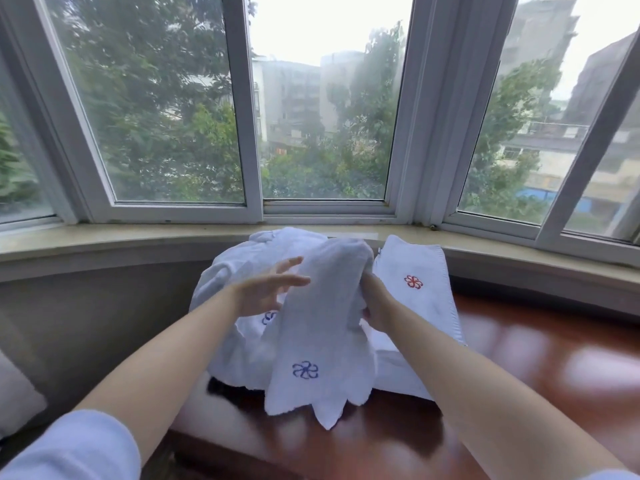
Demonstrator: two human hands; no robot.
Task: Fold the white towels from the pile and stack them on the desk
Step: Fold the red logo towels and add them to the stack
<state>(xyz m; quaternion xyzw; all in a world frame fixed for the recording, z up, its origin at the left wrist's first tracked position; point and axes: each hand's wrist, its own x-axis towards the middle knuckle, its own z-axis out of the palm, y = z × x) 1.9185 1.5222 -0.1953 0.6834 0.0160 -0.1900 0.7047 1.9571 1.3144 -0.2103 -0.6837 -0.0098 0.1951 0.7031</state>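
A white towel (322,327) with a blue flower mark hangs lifted over the desk, its lower corners trailing on the wood. My right hand (375,303) grips it from the right side, fingers buried in the cloth. My left hand (268,289) is beside the towel's left edge with fingers straight and spread, holding nothing. Behind it lies the rumpled pile of white towels (242,268). To the right rests a folded white towel (415,285) with a red flower mark, on top of other folded ones.
The glossy reddish wooden desk (536,358) runs to the right and toward me. A stone window sill (138,237) and bay windows stand behind the towels. A dark object (221,389) peeks from under the pile. A pale cushion (17,393) sits far left.
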